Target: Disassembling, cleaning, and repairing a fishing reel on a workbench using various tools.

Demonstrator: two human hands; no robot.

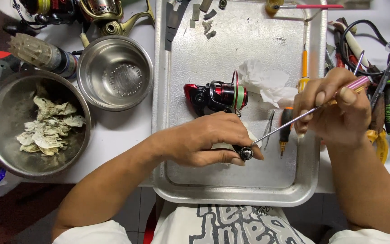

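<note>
Currently my left hand (204,142) pinches a small black part (245,153); right hand (335,106) grips the pink-handled pick (303,115). Risk: pick tip slips, part drops onto tray (231,190).

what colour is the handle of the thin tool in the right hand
Pink with a metallic sheen, on the thin tool in the right hand; head view.

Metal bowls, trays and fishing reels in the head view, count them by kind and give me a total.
Metal bowls: 2, one holding crumpled paper, one bare
Metal tray: 1
Fishing reels: 2, red-black on the tray, gold-coloured at top left
Total: 5
</note>
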